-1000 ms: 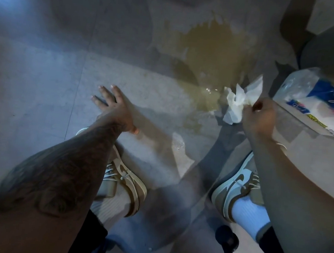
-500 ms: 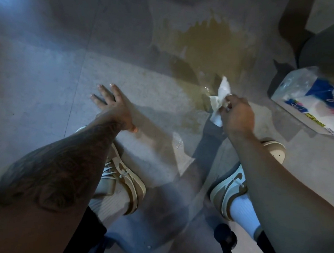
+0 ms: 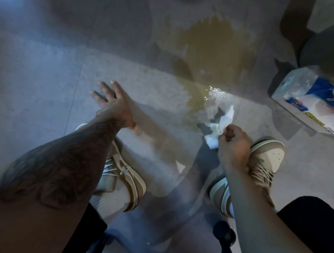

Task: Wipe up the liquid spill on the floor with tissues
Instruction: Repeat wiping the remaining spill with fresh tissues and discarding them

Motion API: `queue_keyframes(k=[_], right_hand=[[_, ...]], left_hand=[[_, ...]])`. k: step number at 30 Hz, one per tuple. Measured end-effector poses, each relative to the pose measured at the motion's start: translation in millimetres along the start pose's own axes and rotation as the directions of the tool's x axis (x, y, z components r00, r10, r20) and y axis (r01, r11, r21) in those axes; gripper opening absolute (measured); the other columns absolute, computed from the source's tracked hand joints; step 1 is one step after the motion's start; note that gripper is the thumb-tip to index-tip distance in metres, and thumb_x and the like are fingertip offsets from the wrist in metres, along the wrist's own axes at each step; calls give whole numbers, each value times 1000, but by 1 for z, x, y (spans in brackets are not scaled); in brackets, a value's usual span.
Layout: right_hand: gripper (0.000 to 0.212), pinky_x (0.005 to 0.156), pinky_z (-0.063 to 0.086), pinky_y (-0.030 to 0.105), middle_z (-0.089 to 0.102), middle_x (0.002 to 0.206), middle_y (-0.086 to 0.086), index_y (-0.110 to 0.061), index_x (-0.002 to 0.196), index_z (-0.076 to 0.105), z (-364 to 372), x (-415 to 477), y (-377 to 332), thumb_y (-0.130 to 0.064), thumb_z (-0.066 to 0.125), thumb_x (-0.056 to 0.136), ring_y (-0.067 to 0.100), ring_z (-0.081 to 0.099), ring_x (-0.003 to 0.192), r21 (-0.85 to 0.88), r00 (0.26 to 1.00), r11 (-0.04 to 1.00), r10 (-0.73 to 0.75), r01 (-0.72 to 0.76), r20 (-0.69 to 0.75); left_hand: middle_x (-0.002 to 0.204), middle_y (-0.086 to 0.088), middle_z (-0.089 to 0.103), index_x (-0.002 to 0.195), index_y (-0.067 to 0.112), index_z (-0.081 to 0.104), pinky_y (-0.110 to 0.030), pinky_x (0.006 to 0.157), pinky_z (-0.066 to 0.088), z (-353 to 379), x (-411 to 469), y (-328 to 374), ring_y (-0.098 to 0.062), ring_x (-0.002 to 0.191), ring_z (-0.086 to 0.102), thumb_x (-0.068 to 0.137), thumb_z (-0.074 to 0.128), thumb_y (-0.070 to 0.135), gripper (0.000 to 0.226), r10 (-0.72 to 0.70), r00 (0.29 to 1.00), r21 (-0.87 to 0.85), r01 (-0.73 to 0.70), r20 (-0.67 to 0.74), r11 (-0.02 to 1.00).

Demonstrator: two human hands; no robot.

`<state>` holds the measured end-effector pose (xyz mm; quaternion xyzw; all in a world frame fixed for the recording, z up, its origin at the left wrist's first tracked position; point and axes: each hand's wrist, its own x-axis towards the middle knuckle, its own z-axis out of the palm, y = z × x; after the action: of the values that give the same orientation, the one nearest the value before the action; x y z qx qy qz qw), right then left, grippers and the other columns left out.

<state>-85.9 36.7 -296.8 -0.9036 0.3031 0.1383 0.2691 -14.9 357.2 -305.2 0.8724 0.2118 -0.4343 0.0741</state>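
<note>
Head view, the only one.

- Spill (image 3: 212,49): yellow-brown puddle on the grey tiled floor (image 3: 44,73). It is wide at the far end and narrows to a tail toward the person. There is a wet glint just beyond the tissue, so the liquid is mostly not soaked up yet.
- Right hand (image 3: 233,145): fingers curled tight round a crumpled white tissue (image 3: 221,125), bunched so that a loose flap sticks out toward the puddle. It sits at the near tip of the spill tail, just ahead of the right shoe (image 3: 267,156). My read: start at the thin end and work outward, so nothing gets dragged toward the feet. A shadow lies under the flap; can't tell whether the wad is actually pressed to the floor.
- Left hand (image 3: 113,102): grasping nothing, fingers straight and spread, palm down. It is low over dry floor to the left of the spill, well apart from it and ahead of the left shoe (image 3: 124,175). Likely a brace for leaning forward. Contact with the floor is unclear.
- Tissue pack (image 3: 315,104): torn-open plastic wrap on the floor at the right, near the right hand and off the wet area. Probably parked there for quick refills.
- Chair base (image 3: 224,234): dark, with a caster, between the feet at the near edge, so the person is seated and bending down.

Progress: early. One tissue won't cover that puddle.
</note>
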Motion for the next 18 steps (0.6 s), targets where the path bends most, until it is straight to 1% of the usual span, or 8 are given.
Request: queue_keyframes(k=[2,5,9,11,12,15,18], right_hand=[[23,75,37,23,62,108,5,-21,109,66,14,-14,3,-15,67,87,24,60,93,-15,998,1000,-15,16,58],[26,74,39,23,62,105,4,-19,107,67,30,-21,-6,-10,68,83,24,60,91,-3,995,997,-76,76,60],[29,75,38,21,62,110,4,-18,114,67,37,-11,-29,-12,69,86,17,59,93,-13,978,983,-184,186,95],[30,74,36,19,62,112,4,-18,115,67,41,-2,-44,-12,69,86,11,56,89,-19,967,973,-225,229,121],[30,73,37,19,63,112,4,-18,114,67,44,3,-52,-12,69,85,11,56,88,-18,962,969,-240,245,129],[28,74,41,21,64,110,4,-18,110,68,51,20,-73,-9,69,83,19,63,91,29,958,966,-259,258,120],[28,74,43,23,64,108,3,-18,106,68,55,30,-87,-6,67,81,20,63,89,50,951,957,-288,284,111]], left_hand=[[158,-24,-33,153,12,-27,-70,113,20,0,-1,0,-56,144,-21,53,97,42,162,1,1000,-3,-1,2,1000],[158,-23,-33,153,13,-26,-70,112,24,-1,-1,1,-55,145,-21,54,97,41,160,-3,1000,-12,3,0,1000],[159,-22,-33,154,14,-26,-70,110,26,-1,-1,2,-53,146,-20,53,97,41,162,-8,1000,-11,8,2,1000],[159,-22,-32,154,14,-26,-71,109,27,-1,-1,2,-53,146,-19,53,97,41,162,-12,1000,-2,12,-1,1000],[159,-21,-32,154,15,-25,-72,108,27,-1,-1,2,-53,146,-18,53,98,41,161,-14,1000,4,14,-5,1000],[159,-20,-34,154,16,-24,-74,107,26,0,-2,0,-52,146,-19,54,98,38,160,-3,1000,-14,3,-5,1000],[158,-19,-37,154,17,-25,-76,107,25,0,-2,-2,-51,146,-23,55,98,35,159,16,1000,-45,-16,6,999]])
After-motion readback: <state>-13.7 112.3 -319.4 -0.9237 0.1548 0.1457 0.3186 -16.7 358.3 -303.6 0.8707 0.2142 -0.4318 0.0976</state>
